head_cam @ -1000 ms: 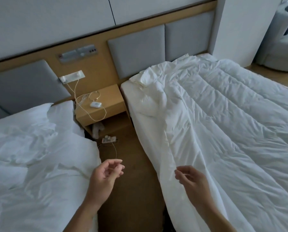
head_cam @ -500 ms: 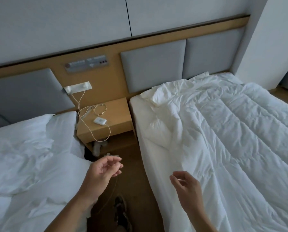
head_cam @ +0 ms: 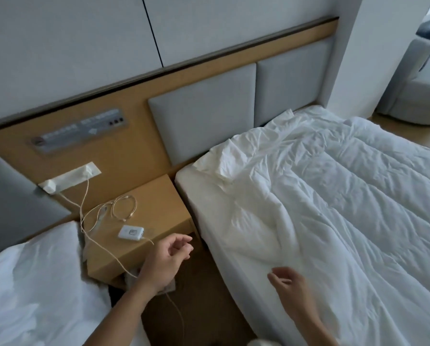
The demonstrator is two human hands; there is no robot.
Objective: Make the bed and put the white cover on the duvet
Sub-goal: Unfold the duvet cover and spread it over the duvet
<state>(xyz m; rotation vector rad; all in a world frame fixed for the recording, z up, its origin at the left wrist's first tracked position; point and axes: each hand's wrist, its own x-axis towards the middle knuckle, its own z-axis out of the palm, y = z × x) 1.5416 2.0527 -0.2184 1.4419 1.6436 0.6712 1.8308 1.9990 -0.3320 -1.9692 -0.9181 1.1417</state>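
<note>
My left hand [head_cam: 167,258], in front of the nightstand [head_cam: 144,216], and right hand [head_cam: 292,287], over the duvet [head_cam: 346,208] lying right of it, hold nothing, fingers loosely curled and apart, so I would pinch the duvet's near edge firmly before pulling it flat.

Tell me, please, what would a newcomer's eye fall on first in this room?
The rumpled white duvet that covers the bed on the right draws the eye first. Next come the two bare hands in the foreground: the left hand in the gap between the beds, the right hand over the duvet's near edge, both loosely curled and empty. Between the beds a wooden nightstand bears tangled cables and a small white device.
</note>
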